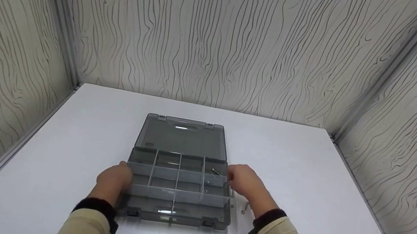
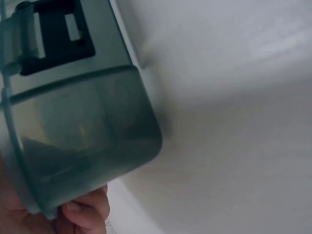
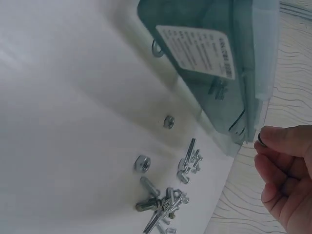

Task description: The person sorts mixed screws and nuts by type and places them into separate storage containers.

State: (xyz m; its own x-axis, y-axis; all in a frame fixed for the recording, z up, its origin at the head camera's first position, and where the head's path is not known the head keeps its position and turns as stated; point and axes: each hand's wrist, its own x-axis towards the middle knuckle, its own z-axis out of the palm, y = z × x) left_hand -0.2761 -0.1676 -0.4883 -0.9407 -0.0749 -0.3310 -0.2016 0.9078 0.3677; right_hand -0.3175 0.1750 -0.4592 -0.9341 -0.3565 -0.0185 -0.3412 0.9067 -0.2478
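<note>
A grey translucent compartment box [image 1: 177, 179] stands on the white table with its lid [image 1: 183, 138] laid back. My left hand [image 1: 115, 177] grips the box's left side, the fingers curled at its edge; part of that hand is hidden behind the box in the left wrist view. At the box's upper right edge is my right hand [image 1: 246, 181]. Between thumb and forefinger it pinches a small, dark-rimmed round metal piece [image 3: 262, 140]. A few screws [image 1: 215, 172] lie in the right rear compartment, and a nut [image 1: 205, 191] shows in the one before it.
Beside the box's right side, loose bolts and screws [image 3: 161, 204] lie in a heap on the table. Two nuts [image 3: 142, 164] sit apart from them, and a ring [image 3: 157, 48] lies against the box wall. Wood-patterned panels [image 1: 213, 37] enclose the table.
</note>
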